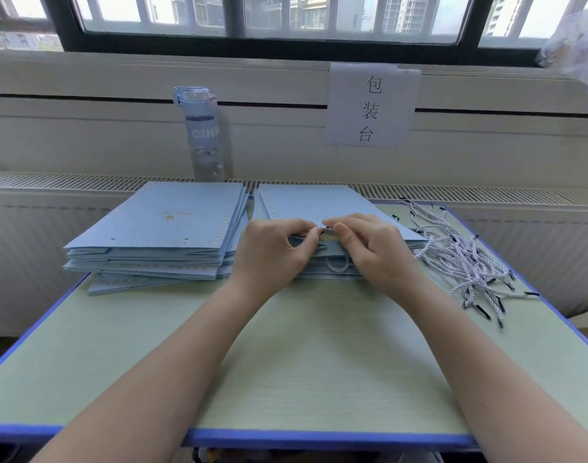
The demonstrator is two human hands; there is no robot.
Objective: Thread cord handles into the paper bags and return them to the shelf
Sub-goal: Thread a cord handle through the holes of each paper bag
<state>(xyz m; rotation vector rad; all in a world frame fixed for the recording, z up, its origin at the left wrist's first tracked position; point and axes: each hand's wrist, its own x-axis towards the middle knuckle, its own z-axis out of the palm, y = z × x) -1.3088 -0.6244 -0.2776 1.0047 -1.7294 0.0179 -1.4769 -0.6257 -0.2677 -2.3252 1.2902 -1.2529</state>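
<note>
Plainly, both hands were working on the top bag (319, 202) of the right stack (319, 274), which lay near the middle of the far edge of the table (286, 362). The left hand (272, 252) pinched the bag's near rim between thumb and forefinger. The right hand (369, 252) pinched the same rim just beside it, fingertips almost touching. A pale sliver (329, 230) showed between them; whether it was a cord tip or the bag's folded lip could not be told.

To do this step well, I judge the left hand should hold the rim steady and parted. The right should then feed a stiff black tip straight through the punched hole and draw the cord until it seats.

The bag was flat and light blue, with a row of small gold dots along one side. A threaded loop (337, 266) hung from a bag lower in that stack. The left stack (159, 222) sat toward the far left corner, and loose cords (463, 259) lay heaped along the right edge.
</note>
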